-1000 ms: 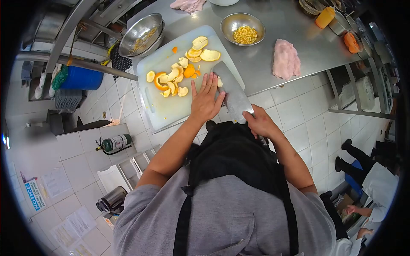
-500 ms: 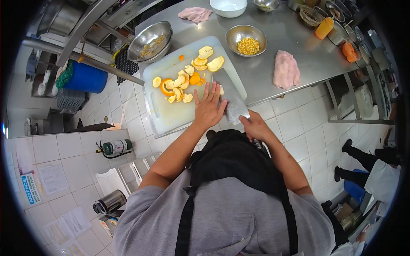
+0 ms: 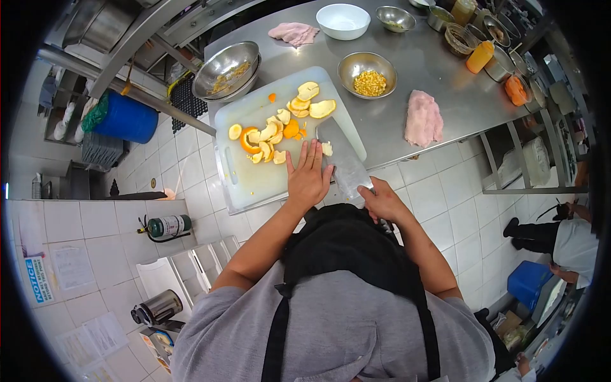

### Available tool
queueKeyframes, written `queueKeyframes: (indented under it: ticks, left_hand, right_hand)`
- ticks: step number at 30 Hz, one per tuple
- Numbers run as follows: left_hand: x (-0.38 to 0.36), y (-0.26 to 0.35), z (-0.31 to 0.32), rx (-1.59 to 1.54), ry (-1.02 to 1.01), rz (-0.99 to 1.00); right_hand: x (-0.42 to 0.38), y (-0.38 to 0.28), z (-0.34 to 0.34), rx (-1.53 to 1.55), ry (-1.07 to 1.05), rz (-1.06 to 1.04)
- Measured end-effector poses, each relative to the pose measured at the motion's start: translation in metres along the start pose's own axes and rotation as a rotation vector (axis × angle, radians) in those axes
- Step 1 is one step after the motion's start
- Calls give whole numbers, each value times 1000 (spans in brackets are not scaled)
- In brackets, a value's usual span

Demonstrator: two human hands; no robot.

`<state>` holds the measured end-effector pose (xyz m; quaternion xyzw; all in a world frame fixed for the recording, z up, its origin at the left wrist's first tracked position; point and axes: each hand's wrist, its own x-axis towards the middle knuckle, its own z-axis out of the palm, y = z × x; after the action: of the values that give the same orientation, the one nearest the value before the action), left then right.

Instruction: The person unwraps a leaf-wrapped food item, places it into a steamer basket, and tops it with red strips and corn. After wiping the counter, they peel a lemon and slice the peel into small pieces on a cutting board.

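My left hand [image 3: 309, 177] lies flat with fingers stretched out over the near edge of the white cutting board [image 3: 238, 194]. Its fingers are beside the wide blade of a cleaver [image 3: 347, 167], whose handle my right hand [image 3: 384, 199] grips. A small pale chunk [image 3: 327, 148] sits at the blade, just right of my left fingertips. Beyond my left hand, orange peels [image 3: 250, 140] and pieces of pale pith are scattered on the board. Cut peel slices [image 3: 323, 109] lie near its far right corner.
A steel bowl of corn kernels [image 3: 369, 83] stands behind the board on the steel table [image 3: 344, 48]. Pink cloths [image 3: 423, 119], a white bowl [image 3: 343, 22], a colander [image 3: 226, 69] and an orange squeeze bottle [image 3: 480, 57] are around it. A person [image 3: 569, 245] stands at the far right.
The view has tilted slightly, shifting the table downward. My left fingers have drawn back a little toward me, showing more of the pale chunk. My right hand keeps hold of the cleaver.
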<state>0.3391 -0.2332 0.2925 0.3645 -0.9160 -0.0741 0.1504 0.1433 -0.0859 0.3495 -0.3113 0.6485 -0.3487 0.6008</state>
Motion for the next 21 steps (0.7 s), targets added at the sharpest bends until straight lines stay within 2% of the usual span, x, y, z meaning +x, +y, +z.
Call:
queueKeyframes:
  ticks: [10,14,16,19,21]
  left_hand:
    - [2,-4,-3,-86,-23,-24]
    - [5,-3,-9,-20,20,-8]
    - [11,1,-17,-4,147,5]
    - [25,6,-32,-116,126,-77]
    - [33,-4,-21,-159,119,-62]
  right_hand:
    - [14,2,8,24,2,22]
    - [16,1,11,15,10,27]
    - [12,-3,12,-54,25,-25]
    - [4,-12,18,-205,108,-93]
    - [-2,-26,20,-306,126,-72]
